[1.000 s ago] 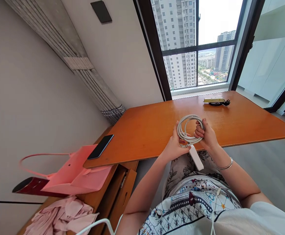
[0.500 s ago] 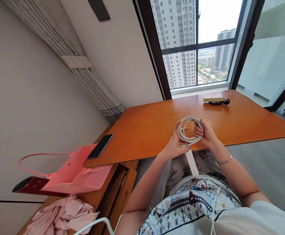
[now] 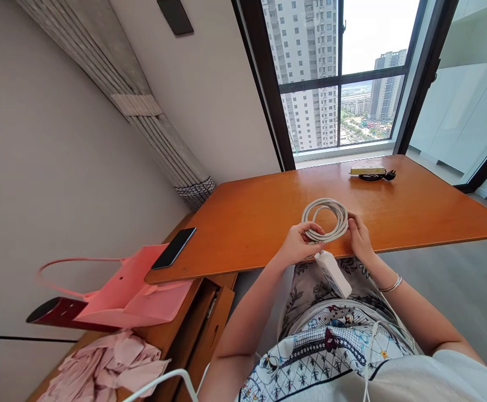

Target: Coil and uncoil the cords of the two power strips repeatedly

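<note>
Coil [image 3: 342, 222] pinched by left hand [image 3: 298, 244]. Right hand [image 3: 361, 240] withdrawn to coil's edge, grip cannot be told; support judged mainly left.

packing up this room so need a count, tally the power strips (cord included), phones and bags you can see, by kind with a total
power strips: 2 (white power strip below the left hand, yellowish power strip on the table)
phones: 1 (dark phone on the table)
bags: 1 (pink bag)
total: 4
</note>
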Motion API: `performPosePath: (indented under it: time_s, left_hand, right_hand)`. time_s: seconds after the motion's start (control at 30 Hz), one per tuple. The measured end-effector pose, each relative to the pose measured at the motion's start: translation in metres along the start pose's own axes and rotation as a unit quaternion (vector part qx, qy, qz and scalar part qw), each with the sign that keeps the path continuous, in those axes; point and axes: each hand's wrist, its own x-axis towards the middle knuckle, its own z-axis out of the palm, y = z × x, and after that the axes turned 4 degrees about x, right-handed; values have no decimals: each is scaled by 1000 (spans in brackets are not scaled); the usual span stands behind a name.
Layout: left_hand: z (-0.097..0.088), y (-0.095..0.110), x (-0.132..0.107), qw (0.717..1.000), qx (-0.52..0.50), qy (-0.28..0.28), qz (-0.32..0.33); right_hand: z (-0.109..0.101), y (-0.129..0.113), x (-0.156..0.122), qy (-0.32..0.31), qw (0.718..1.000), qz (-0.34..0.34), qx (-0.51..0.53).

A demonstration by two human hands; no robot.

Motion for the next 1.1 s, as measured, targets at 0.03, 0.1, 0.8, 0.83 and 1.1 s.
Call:
performPosePath:
  time_s: [0.03, 0.1, 0.8, 0.83, 1.1]
  left_hand:
    - [-2, 1, 2, 1000, -20, 12, 0]
    - [-4, 1, 6, 997, -60, 42, 1]
    - [-2, -20, 13, 994, 23, -10, 103]
    - [1, -21, 13, 993, 25, -13, 112]
    - [9, -34, 12, 985, 72, 29, 152]
  right_hand:
    - [-5, 6, -6, -13, 994, -67, -82]
    - [-14, 15, -15, -80, 955, -186, -217]
    - [-5, -35, 7, -90, 994, -60, 29]
    - [0, -36, 9, -61, 997, -18, 47]
    - [24, -46, 11, -64, 931, 227, 277]
